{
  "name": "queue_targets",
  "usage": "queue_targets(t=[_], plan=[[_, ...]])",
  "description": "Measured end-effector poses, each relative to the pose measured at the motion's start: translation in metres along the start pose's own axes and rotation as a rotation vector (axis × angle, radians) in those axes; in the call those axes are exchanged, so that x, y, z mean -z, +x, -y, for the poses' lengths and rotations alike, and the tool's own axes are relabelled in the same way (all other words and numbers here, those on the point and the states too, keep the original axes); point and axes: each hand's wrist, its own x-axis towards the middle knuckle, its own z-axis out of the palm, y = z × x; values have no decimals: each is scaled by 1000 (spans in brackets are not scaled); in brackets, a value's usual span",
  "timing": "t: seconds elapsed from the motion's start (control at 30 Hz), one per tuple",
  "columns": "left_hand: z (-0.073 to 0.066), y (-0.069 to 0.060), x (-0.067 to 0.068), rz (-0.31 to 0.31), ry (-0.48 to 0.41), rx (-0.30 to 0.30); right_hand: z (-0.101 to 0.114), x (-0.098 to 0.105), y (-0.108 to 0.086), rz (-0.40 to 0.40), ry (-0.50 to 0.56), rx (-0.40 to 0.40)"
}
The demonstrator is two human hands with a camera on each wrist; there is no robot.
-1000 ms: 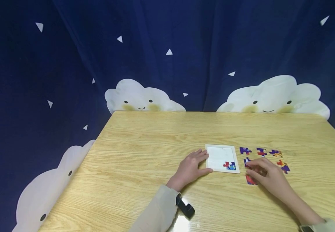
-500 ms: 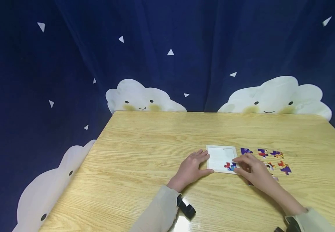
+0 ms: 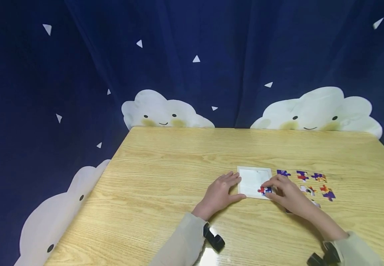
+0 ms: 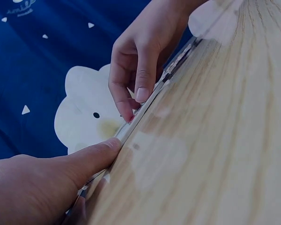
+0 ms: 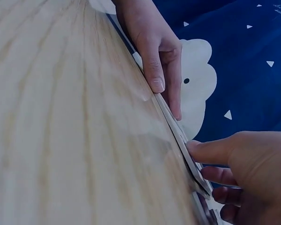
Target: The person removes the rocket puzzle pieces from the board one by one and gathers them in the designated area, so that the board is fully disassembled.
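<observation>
A square white puzzle tray (image 3: 250,181) lies flat on the table. In its lower right corner sits a red and blue puzzle piece (image 3: 261,190), partly covered by fingers. My left hand (image 3: 219,193) rests along the tray's left side, fingers spread and thumb at the near corner. Over the tray's right edge, my right hand (image 3: 288,195) pinches a puzzle piece at that corner between thumb and forefinger. In the left wrist view, a red sliver shows by the right hand's (image 4: 143,56) fingertip. Most of the pinched piece is hidden.
Several loose puzzle pieces (image 3: 327,193) lie right of the tray, some partly hidden by the right hand. The wooden table (image 3: 165,177) reaches back to a dark blue curtain (image 3: 178,29) with white clouds.
My right hand has moved left from the loose pieces to the tray's lower right corner. My left hand keeps its place at the tray's left side.
</observation>
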Motion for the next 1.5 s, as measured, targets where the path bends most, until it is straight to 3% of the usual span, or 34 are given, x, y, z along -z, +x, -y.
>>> queue_targets(t=[0.13,0.3,0.97,1.5], plan=[[0,0,1,-10,-3,0,0,2,3,53,49,-13],[-1,-1,1,-15,4,-2,0,2,5,56,80,46],[-2,-1,2,5,-6,13,2,-6,-10,-184,17,180],[-1,0,2,18,2,12,6,-2,-10,-180,141,13]])
